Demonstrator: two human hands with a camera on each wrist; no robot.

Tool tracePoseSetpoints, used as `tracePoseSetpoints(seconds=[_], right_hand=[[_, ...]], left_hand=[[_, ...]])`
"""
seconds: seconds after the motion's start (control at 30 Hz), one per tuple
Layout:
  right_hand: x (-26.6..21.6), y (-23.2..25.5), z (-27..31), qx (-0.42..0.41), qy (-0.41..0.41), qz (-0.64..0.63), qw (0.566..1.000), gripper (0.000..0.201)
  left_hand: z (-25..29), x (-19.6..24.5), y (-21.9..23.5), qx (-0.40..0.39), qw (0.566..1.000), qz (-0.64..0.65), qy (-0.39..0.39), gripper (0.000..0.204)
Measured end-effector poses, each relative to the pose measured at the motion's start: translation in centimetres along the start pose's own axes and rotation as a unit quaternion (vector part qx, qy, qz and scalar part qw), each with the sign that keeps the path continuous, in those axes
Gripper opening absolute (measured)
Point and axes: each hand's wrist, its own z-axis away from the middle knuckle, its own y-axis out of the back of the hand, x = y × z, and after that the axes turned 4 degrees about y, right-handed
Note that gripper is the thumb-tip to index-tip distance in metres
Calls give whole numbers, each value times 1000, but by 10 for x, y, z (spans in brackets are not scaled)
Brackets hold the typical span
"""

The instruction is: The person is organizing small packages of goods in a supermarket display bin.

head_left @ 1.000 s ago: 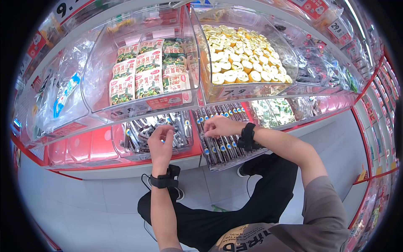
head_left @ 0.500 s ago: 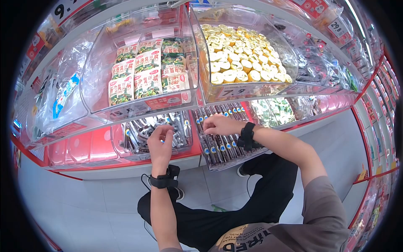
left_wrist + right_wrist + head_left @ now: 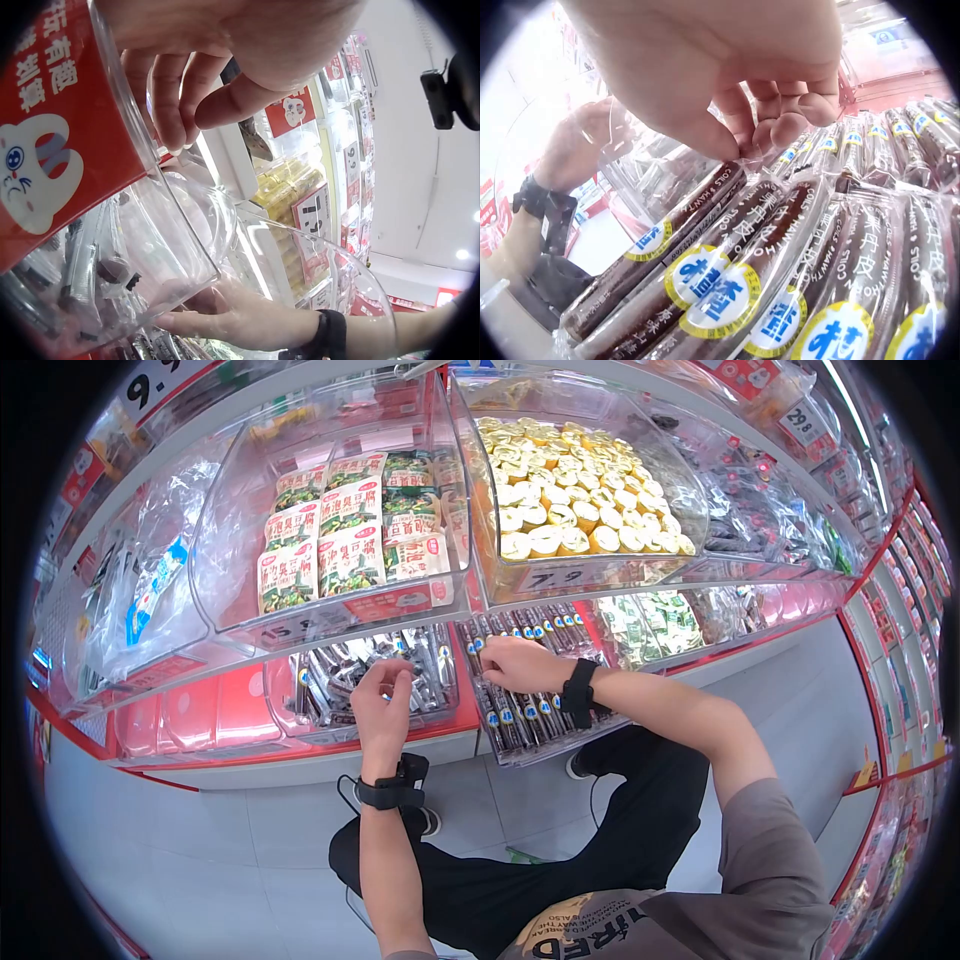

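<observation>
In the right wrist view my right hand pinches the clear wrapper end of a dark hawthorn roll between thumb and curled fingertips. That roll lies in a row of similar wrapped rolls with yellow-and-blue round labels, inside a clear bin. Over the neighbouring clear bin, my left hand hovers with loosely bent fingers and nothing in them. Below it, more dark wrapped sticks lie jumbled. The left wrist view shows the left fingers beside that bin's wall and red card.
Above both hands an upper shelf juts out, with bins of red-and-white food packets and gold-topped cups. Green-and-white packets fill a lower bin at right. My knees are close under the front edge.
My right hand has shifted slightly left, and its fingers are turned further down toward the rolls. The left hand stays in place over its bin.
</observation>
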Motion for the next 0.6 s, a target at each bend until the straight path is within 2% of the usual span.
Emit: tracePoseSetpoints(seconds=[0.17, 0.3, 0.4, 0.5, 0.53, 0.6], right_hand=[[3, -7, 0, 14, 1, 12, 1000, 9], [-1, 7, 0, -1, -11, -46, 999, 11], [-8, 25, -1, -49, -4, -87, 995, 18], [-20, 37, 3, -204, 13, -98, 974, 23], [-16, 31, 6, -215, 47, -94, 971, 25], [-15, 26, 9, -220, 48, -79, 971, 27]], left_hand=[[0, 4, 0, -9, 1000, -26, -12, 11], [0, 1, 2, -12, 999, -28, -13, 11], [0, 0, 0, -13, 1000, -25, -14, 11], [0, 2, 0, -14, 999, -34, -11, 11], [-1, 2, 0, -15, 999, -39, -10, 11], [0, 0, -2, -2, 1000, -17, -11, 11]])
